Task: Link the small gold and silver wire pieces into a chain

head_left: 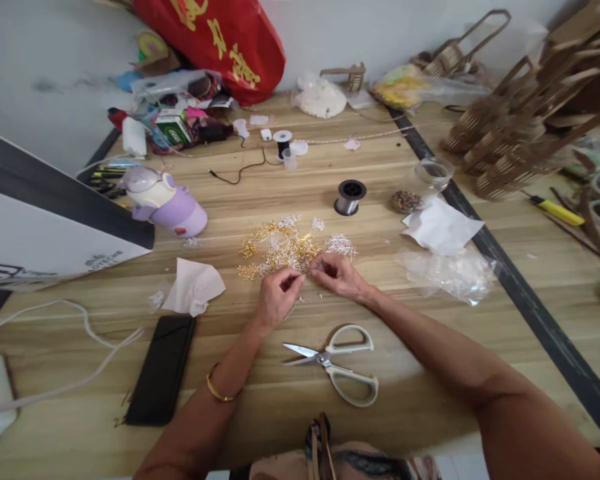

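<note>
My left hand and my right hand meet closely at the front of a pile of gold and silver jewellery findings. Thumb and forefinger are pinched together on each hand; whatever is between the fingertips is too small to name. A thin silver chain lies on the table just below the fingertips, partly behind my left hand. Silver pins form a small heap right behind my right hand. Opened scissors with cream handles lie nearer to me, blades pointing left.
A black phone and a crumpled tissue lie left, near a purple bottle. Behind the pile stands a wire spool. At right are a tipped jar of beads, clear plastic bags and woven baskets.
</note>
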The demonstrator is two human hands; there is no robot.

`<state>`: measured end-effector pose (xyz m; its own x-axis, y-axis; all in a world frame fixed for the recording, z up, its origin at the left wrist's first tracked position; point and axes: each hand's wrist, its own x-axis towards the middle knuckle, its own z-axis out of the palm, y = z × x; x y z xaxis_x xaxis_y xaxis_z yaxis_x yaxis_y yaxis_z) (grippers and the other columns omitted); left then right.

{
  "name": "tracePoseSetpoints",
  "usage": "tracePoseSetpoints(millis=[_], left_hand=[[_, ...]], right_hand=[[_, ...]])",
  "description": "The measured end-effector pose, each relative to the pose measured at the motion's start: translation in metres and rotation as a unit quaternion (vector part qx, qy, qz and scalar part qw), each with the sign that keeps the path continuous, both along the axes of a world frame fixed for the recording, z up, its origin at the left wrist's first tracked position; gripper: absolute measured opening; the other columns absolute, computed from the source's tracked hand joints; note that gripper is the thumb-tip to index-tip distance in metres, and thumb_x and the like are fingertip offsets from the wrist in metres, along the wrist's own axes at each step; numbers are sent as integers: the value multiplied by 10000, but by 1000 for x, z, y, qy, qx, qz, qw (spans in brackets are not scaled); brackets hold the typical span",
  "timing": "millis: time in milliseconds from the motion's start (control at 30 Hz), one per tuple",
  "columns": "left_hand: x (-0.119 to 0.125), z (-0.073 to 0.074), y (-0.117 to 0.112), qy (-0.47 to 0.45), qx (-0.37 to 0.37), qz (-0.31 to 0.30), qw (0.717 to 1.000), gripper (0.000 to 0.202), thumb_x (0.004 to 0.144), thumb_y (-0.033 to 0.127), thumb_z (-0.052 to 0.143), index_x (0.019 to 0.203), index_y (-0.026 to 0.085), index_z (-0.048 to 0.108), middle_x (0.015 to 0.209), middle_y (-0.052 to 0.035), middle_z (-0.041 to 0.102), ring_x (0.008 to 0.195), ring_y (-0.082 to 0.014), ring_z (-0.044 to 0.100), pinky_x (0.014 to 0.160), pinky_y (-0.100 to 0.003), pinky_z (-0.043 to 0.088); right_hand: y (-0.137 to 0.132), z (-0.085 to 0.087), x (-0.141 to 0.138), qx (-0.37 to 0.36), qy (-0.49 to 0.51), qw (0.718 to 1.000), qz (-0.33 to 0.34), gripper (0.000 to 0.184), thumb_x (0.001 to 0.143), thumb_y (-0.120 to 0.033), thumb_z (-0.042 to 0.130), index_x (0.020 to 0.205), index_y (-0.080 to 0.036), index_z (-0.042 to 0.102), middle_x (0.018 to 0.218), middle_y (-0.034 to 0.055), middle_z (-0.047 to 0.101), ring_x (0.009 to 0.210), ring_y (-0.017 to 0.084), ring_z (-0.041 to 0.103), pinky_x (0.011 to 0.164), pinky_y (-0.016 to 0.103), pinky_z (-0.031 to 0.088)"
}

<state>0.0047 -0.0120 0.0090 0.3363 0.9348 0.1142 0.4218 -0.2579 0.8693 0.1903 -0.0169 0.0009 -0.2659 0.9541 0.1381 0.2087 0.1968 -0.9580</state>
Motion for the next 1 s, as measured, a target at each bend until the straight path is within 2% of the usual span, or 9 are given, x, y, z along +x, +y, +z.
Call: tracePoseSetpoints(millis=[133, 267, 433, 667, 800, 1000], left_hand=[[-4, 1, 5, -63, -32, 86, 994, 178, 798, 307, 604, 719, 151, 636, 619, 10, 607, 518, -85, 501, 514, -193, 402], [-7, 1, 10, -118, -68, 124, 983, 198, 780, 343, 621, 728, 152, 635, 554, 30, 564, 470, -76, 485, 465, -183, 393], [-9, -4, 15, -134, -67, 126, 981, 196, 770, 340, 634, 749, 147, 659, 577, 19, 590, 483, -78, 507, 474, -184, 415], [-11, -13, 18, -86, -18, 126, 988, 172, 780, 311, 638, 805, 148, 690, 718, -22, 667, 586, -99, 559, 548, -194, 450], [-13, -11, 19, -59, 18, 110, 992, 166, 797, 303, 626, 809, 150, 689, 760, -31, 684, 634, -112, 588, 604, -210, 472], [-13, -3, 19, -28, 36, 101, 994, 154, 802, 284, 610, 811, 154, 692, 789, -36, 705, 660, -122, 608, 601, -210, 476]], right_hand=[[-2, -3, -1, 44, -46, 998, -26, 115, 856, -251, 540, 801, -153, 565, 618, -27, 504, 533, 82, 421, 484, 205, 322], [-2, -4, -2, 89, -80, 992, -36, 102, 861, -235, 533, 802, -157, 560, 637, -15, 527, 548, 87, 435, 499, 208, 337], [-1, -6, -2, 103, -96, 989, -39, 107, 872, -241, 530, 811, -158, 561, 622, -21, 519, 525, 81, 416, 482, 204, 320], [0, -10, -2, 138, -118, 983, -32, 60, 868, -200, 525, 822, -168, 545, 613, -30, 510, 523, 82, 421, 497, 203, 332], [-1, -10, -2, 166, -134, 977, -29, 59, 885, -199, 508, 846, -170, 541, 657, -12, 551, 553, 93, 461, 532, 211, 359], [-2, -8, -3, 207, -169, 963, -23, 75, 905, -190, 473, 863, -173, 533, 722, 16, 595, 556, 97, 479, 555, 218, 374]])
